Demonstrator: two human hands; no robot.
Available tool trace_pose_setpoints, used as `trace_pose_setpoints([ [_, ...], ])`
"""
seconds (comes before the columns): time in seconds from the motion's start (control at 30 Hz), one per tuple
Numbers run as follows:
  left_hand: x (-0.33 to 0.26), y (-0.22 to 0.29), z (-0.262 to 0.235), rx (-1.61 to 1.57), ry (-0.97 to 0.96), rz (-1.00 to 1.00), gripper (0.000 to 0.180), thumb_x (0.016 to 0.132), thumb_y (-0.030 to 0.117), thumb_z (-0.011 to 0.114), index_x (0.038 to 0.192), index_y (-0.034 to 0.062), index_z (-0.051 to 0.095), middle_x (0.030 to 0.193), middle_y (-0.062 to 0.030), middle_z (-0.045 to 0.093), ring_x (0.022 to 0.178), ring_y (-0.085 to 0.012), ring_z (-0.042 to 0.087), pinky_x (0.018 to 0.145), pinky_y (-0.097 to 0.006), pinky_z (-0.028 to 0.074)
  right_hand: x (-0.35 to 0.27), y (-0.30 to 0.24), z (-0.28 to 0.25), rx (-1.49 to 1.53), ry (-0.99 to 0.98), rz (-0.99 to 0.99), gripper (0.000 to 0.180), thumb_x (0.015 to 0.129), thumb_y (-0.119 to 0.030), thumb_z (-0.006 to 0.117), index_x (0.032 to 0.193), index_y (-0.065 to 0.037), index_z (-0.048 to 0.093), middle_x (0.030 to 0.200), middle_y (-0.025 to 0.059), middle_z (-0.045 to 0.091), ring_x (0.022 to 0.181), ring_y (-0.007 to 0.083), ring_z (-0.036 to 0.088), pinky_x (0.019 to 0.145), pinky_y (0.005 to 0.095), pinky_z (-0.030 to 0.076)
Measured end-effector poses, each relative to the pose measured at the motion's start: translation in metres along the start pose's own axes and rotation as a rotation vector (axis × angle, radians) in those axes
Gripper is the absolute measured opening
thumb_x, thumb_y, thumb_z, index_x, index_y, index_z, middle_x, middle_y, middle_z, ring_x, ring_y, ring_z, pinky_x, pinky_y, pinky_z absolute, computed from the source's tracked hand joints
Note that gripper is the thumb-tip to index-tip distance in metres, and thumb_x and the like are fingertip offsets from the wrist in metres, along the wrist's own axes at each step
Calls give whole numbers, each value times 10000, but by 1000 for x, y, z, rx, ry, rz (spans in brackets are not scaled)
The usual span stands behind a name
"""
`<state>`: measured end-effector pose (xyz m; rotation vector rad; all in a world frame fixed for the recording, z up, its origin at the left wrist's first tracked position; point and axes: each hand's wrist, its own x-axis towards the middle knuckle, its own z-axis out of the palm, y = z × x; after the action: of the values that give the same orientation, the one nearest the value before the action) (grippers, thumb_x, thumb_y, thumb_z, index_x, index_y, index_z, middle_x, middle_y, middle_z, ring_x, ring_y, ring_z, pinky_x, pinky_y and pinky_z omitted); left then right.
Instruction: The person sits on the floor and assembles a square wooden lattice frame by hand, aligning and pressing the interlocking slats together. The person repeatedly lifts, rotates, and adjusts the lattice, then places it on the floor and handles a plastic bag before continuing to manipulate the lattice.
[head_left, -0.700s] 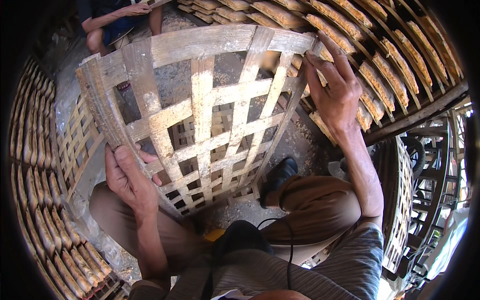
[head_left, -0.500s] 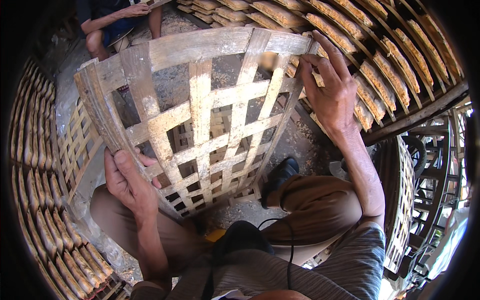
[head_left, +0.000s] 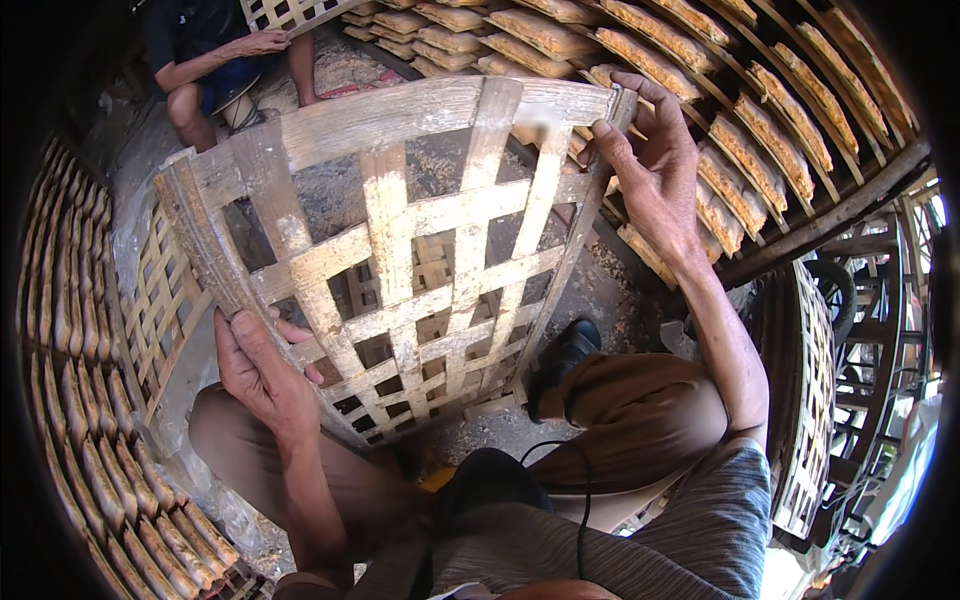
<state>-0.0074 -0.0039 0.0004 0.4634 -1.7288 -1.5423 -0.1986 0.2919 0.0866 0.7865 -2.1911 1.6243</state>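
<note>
One wooden lattice frame point(head_left: 393, 228) is standing tilted in front of the seated person, its broad top slat point(head_left: 380, 117) facing away and its narrow end reaching down between the legs; whether that end is resting on the floor, cannot tell. Pale, flaky residue is coating many slats.

Left hand point(head_left: 265, 375): pinching the left rail about midway, thumb in front, fingertips showing behind. Right hand point(head_left: 655, 165): gripping the upper right corner between thumb and curled fingers.

Step in hand, as judged: the hands are steadying the frame at a slant. Any next move is probably calling for both grips working together, keeping the low end clear of the right trouser leg point(head_left: 650, 405) and black shoe point(head_left: 565, 355).

Further out: racks of orange-brown slabs point(head_left: 645, 60) are rising at upper right, similar stacks point(head_left: 90, 400) are lining the left edge, and another lattice panel point(head_left: 165, 300) is leaning near them. At upper left a co-worker point(head_left: 215, 70) is sitting with a hand point(head_left: 262, 43) at a separate panel point(head_left: 320, 22).
</note>
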Motion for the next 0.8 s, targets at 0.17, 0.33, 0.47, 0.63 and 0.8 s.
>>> trace_pose_setpoints([
  [0.17,3,-4,-2,-31,-15,-14,391,1119,394,412,1207,45,564,730,-18,586,568,-57,519,368,-208,376,0,-1,-8,109,-25,46,432,1013,-136,626,1387,0,457,967,122,708,794,171,718,662,312,585],
  [0.33,7,-7,0,-23,-31,-25,408,1115,406,420,1240,44,561,731,-19,579,585,-57,530,371,-205,386,8,8,-10,-276,103,-26,359,1060,-271,561,1239,41,558,847,100,688,810,139,674,658,300,543],
  [0.47,10,-7,-1,-20,-23,-42,413,1115,409,418,1254,46,560,730,-18,576,585,-57,533,373,-201,387,14,4,-7,-341,140,-72,366,1089,-312,489,1209,19,591,858,81,676,801,117,650,662,293,534],
  [0.63,11,-4,5,-5,-7,-30,393,1123,399,401,1166,42,560,716,-26,573,537,-67,512,374,-210,378,11,-8,-7,-51,65,-91,254,1039,-170,529,1222,-18,619,905,65,694,691,127,701,553,258,531],
  [0.8,8,-6,3,-37,-54,-6,394,1124,398,397,1147,41,560,712,-24,570,528,-68,503,376,-210,376,11,-11,-13,-266,12,-100,191,1030,-124,527,1135,-9,638,834,80,698,677,133,703,534,263,544],
])
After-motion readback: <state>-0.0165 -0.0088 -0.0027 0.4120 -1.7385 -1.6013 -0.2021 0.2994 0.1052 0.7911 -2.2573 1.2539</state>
